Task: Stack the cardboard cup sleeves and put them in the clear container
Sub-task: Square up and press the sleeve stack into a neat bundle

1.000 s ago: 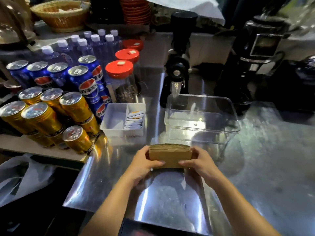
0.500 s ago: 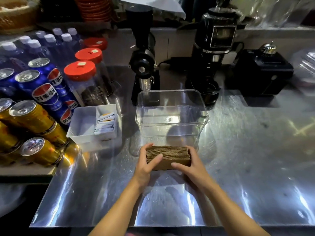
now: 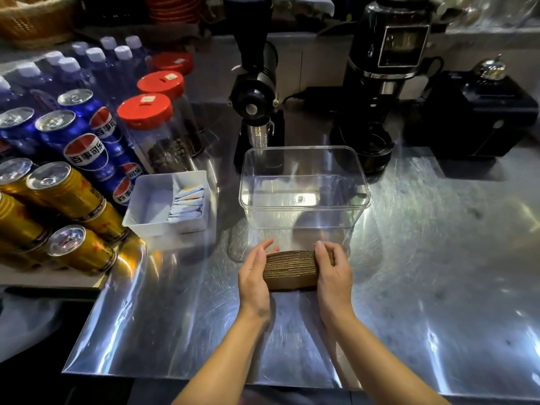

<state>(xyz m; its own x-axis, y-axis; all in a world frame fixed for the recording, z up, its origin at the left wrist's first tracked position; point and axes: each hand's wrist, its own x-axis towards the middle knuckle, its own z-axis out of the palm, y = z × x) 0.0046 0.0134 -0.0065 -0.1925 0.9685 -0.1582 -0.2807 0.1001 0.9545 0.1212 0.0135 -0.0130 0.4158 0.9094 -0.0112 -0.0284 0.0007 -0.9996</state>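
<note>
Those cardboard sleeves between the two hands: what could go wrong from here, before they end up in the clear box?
1. The stack of sleeves is loose sheets pressed only at its ends by the left hand and right hand; lifted, the middle could sag or fan out.
2. The clear container stands right behind the stack, so the stack could catch its rim going over.
3. The steel counter looks slick, so a knocked container might slide.
</note>
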